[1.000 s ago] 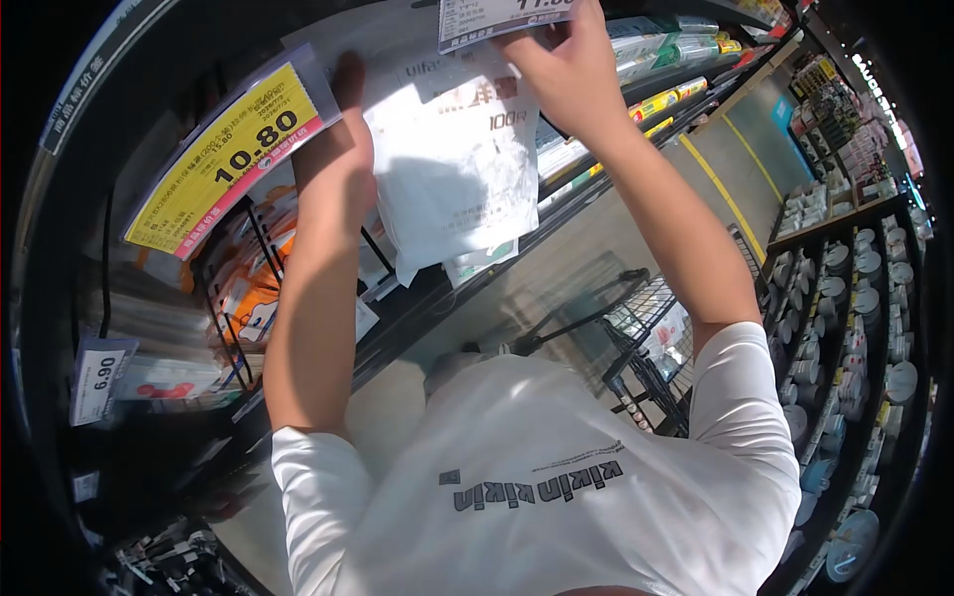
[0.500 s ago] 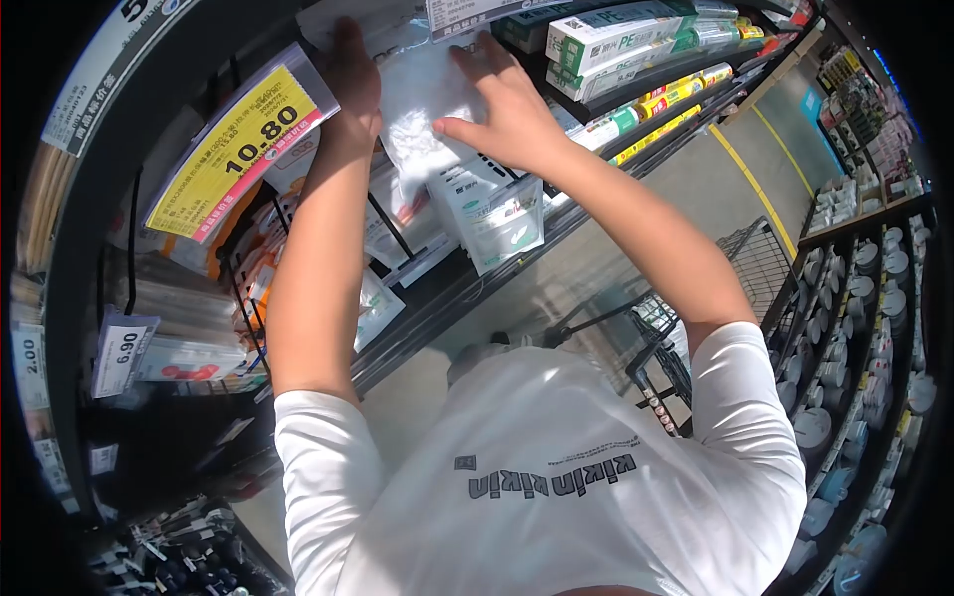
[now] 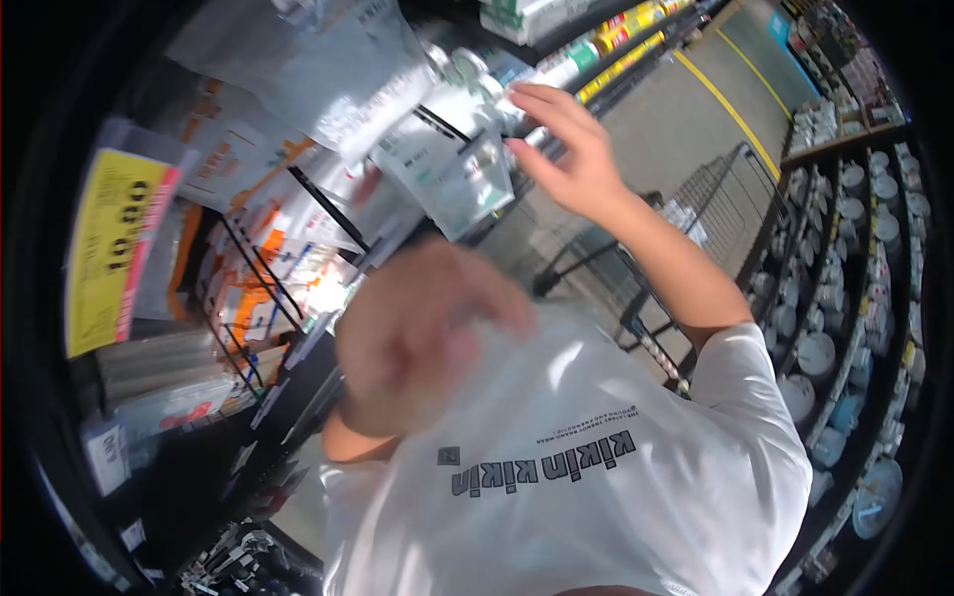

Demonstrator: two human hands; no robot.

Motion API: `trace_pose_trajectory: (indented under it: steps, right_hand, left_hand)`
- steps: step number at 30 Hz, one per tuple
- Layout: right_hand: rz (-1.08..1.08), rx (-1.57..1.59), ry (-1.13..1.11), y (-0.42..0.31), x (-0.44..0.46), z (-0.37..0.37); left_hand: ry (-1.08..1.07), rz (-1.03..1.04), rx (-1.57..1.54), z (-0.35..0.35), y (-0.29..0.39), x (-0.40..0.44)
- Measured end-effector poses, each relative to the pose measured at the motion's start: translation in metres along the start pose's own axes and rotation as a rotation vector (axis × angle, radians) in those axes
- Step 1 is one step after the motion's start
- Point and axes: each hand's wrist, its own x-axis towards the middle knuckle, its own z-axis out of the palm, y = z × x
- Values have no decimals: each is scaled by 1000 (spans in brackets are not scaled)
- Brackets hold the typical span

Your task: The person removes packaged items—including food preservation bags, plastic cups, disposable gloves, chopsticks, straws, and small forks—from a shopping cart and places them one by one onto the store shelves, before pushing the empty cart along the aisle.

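Observation:
My left hand (image 3: 432,333) is close in front of my chest, badly smeared by motion, so its fingers and anything in them cannot be made out. At the shelf edge my right hand (image 3: 576,159) has its fingers stretched out and apart, with nothing seen in them. Just left of its fingertips hangs a clear pouch with green print (image 3: 447,179). A large translucent plastic packet (image 3: 318,70) with a crinkled, shiny lower edge sits above and left of that pouch.
A yellow price tag (image 3: 119,248) sticks out at left, near orange-and-white packets (image 3: 263,268) behind black hooks. Boxed rolls (image 3: 537,20) line the upper shelf. A wire shopping cart (image 3: 711,204) stands on the aisle floor to the right; racks of dishes (image 3: 840,298) lie beyond it.
My left hand has come away from the shelf, back toward my chest. The right hand has moved off the packet, to the right and down. The view has shifted.

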Motion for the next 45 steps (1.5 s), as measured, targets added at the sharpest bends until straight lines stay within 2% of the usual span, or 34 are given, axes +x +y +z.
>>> trace_pose_trajectory:
  steps: [1,3,5,10,13,14,17,21,23,24,25,26,27,29,30,31,33,34,35,36,37,38,39,41,43,44,45]
  right_hand:
    - [-44,-101,46,9,-27,-18]
    - [219,-98,112,12,-92,-51]
    - [450,-204,198,18,-163,-83]
    - [892,-432,460,-16,-312,-125]
    - [1014,-492,556,-41,-362,-117]
    - [1110,-316,698,-44,-379,-108]
    - [988,-678,478,-58,-374,-104]
    - [1194,-495,697,-50,-374,-108]
    - [1306,-122,674,-49,-377,-122]
    - [1311,-34,694,-47,-381,-125]
    - [1308,52,709,-46,-384,-128]
    - [1286,12,589,-50,-381,-138]
    - [1303,210,592,-52,-377,-148]
    - [1226,371,576,-48,-378,-171]
    - [1253,429,515,-48,-368,-194]
    - [1246,430,504,-32,-375,-209]
    - [1117,325,501,16,-394,-240]
    - [1141,338,540,43,-401,-256]
    - [1234,312,539,80,-416,-268]
    - [1314,185,467,121,-441,-275]
    - [1384,55,395,163,-468,-277]
    - [1409,-93,334,199,-494,-275]
    - [1427,-241,274,234,-517,-274]
    - [1622,-303,170,297,-563,-263]
    - [1888,-120,281,328,-565,-263]
    - [1888,-101,265,354,-579,-253]
    - [1817,-127,515,385,-606,-231]
  left_hand:
    - [-243,-103,-105,-6,10,-6]
    - [-439,16,-330,15,33,35]
    - [-668,108,-534,24,18,63]
    - [-675,37,-766,72,-23,77]
    - [-673,5,-882,107,-38,80]
    - [-667,-8,-920,120,-42,79]
    - [-620,-47,-989,151,-51,73]
    - [-502,-77,-1023,190,-64,67]
    - [-1098,-333,-621,174,-83,105]
    - [-1111,-335,-640,181,-97,104]
    - [-1022,-278,-437,187,-119,92]
    - [-925,-222,-234,191,-145,75]
    - [-818,-165,-32,194,-171,60]
    - [-584,-572,270,197,-230,33]
    - [-472,-628,397,195,-253,18]
    - [-462,-622,401,194,-268,10]
    - [-543,-460,695,189,-287,-5]
    - [-549,-408,755,186,-300,-19]
    - [-558,-356,817,185,-307,-27]
    - [-547,-412,884,196,-300,-28]
    - [-459,-406,904,194,-307,-40]
    - [-415,-323,922,195,-313,-48]
    - [-400,-333,990,201,-313,-54]
    - [-405,-326,1182,197,-317,-78]
    - [-345,-272,1195,206,-316,-80]
    - [-354,-263,1172,208,-318,-79]
    - [-368,-262,1150,207,-318,-80]
